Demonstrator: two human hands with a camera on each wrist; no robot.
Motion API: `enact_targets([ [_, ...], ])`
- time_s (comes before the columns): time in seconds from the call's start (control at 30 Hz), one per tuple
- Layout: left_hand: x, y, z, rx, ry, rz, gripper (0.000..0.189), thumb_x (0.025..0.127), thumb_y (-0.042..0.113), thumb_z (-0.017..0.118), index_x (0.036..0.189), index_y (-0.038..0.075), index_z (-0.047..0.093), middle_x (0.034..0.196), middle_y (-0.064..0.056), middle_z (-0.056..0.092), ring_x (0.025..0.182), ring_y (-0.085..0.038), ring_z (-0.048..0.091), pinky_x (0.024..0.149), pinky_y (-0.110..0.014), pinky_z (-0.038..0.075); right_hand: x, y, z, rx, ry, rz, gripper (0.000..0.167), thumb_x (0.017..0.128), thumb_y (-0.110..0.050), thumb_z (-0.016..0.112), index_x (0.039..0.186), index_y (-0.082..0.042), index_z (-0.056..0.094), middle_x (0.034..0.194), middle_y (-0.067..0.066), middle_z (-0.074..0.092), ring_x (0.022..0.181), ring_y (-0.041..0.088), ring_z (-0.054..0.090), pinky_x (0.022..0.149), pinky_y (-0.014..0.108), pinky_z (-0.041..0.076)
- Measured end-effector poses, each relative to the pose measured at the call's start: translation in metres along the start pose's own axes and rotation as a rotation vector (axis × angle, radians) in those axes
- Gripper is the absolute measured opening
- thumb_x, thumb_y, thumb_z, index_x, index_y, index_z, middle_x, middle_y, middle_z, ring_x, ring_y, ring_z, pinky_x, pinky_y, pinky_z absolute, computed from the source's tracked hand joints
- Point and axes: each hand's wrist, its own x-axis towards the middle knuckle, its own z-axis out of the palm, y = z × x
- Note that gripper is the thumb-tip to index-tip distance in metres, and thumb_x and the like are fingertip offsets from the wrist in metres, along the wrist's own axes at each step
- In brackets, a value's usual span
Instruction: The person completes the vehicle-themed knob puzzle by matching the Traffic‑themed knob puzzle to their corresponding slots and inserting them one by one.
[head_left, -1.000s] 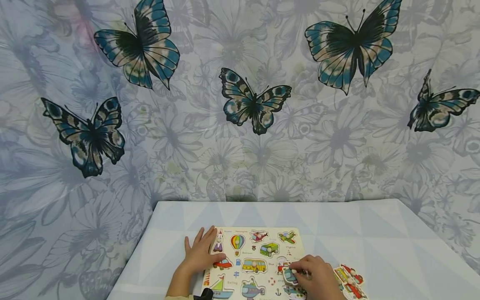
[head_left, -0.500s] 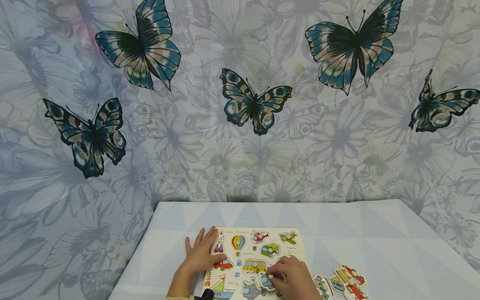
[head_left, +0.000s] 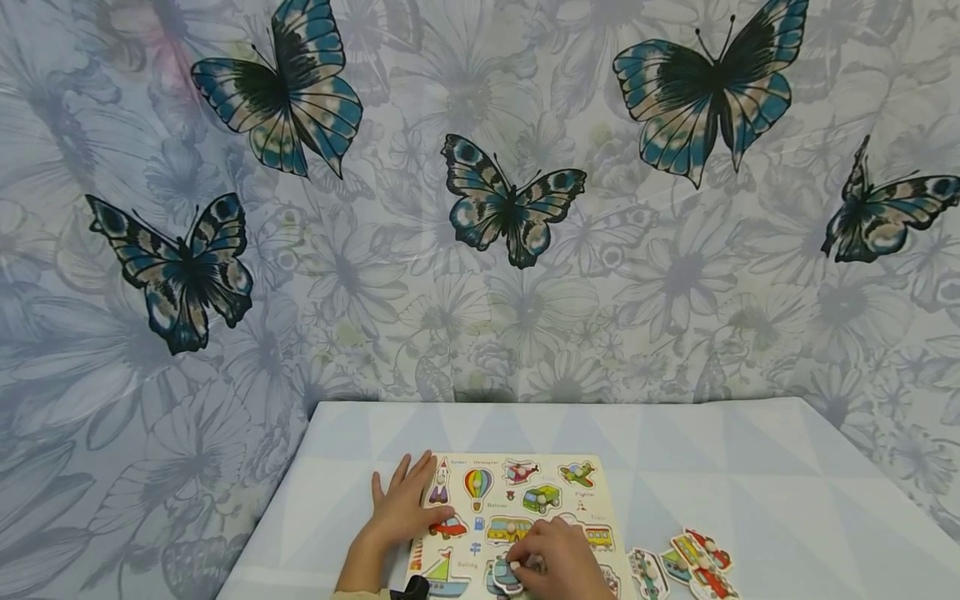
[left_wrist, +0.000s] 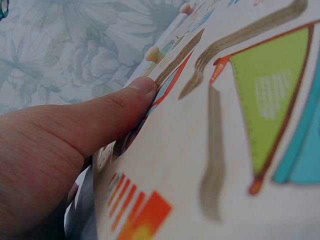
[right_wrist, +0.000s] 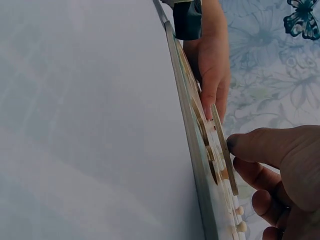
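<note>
A cream wooden puzzle board (head_left: 600, 477) printed with vehicles lies on the table. My left hand (head_left: 402, 508) rests on its left edge, fingers spread, thumb by the red car (head_left: 448, 527). The left wrist view shows that thumb (left_wrist: 117, 110) flat on the board near the green sail (left_wrist: 270, 90). My right hand (head_left: 562, 560) pinches a blue puzzle piece (head_left: 506, 577) over the blue submarine-shaped picture, which it largely covers. Edge-on in the right wrist view, the held piece (right_wrist: 225, 150) stands slightly tilted, close over the board, between thumb and fingers.
Several loose puzzle pieces (head_left: 705, 567) lie in an overlapping heap right of the board. One more piece (head_left: 648, 573) lies by the board's right edge. The pale table (head_left: 780, 483) meets a butterfly-patterned cloth (head_left: 405, 333) behind.
My right hand has moved left across the board with the blue puzzle piece, from the right side to the submarine picture, uncovering the train picture. My left hand has stayed in place.
</note>
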Motion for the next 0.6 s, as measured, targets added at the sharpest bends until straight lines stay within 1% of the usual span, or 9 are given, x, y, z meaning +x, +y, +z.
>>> enact_targets([
  [0.1,0.001,-0.001,0.000,-0.003,0.001,0.003,0.097,0.074,0.051,0.082,0.154,0.013,0.041,0.163,-0.009,0.034,0.154,-0.042,0.015,0.112,-0.076,-0.013,0.001,0.000,0.003,0.021,-0.020,0.008,0.005,0.084,-0.027,0.079,0.087,-0.031,0.079,0.082,-0.019,0.063,0.072,-0.006,0.041,0.062,0.022,0.028],
  [0.27,0.000,-0.002,0.000,-0.001,0.001,-0.003,0.097,0.074,0.053,0.082,0.154,0.013,0.041,0.163,-0.008,0.034,0.154,-0.042,0.015,0.113,-0.076,-0.013,0.002,0.000,0.007,0.052,-0.062,0.008,0.004,0.084,-0.028,0.079,0.088,-0.028,0.079,0.081,-0.018,0.062,0.071,-0.006,0.040,0.061,0.017,0.034],
  [0.33,0.000,-0.002,0.000,-0.001,0.000,-0.005,0.098,0.074,0.053,0.081,0.154,0.013,0.041,0.163,-0.008,0.034,0.154,-0.042,0.015,0.113,-0.076,-0.013,0.002,0.000,0.008,0.070,-0.076,0.014,0.004,0.084,-0.027,0.079,0.088,-0.028,0.079,0.081,-0.018,0.062,0.071,-0.006,0.041,0.061,0.017,0.035],
  [0.6,0.000,-0.001,0.000,-0.008,-0.001,0.004,0.099,0.073,0.052,0.082,0.154,0.011,0.041,0.164,-0.008,0.033,0.154,-0.042,0.015,0.112,-0.076,-0.012,0.003,0.000,0.012,0.048,-0.072,0.010,0.005,0.084,-0.027,0.079,0.088,-0.029,0.078,0.080,-0.021,0.060,0.071,-0.007,0.042,0.062,0.018,0.034],
])
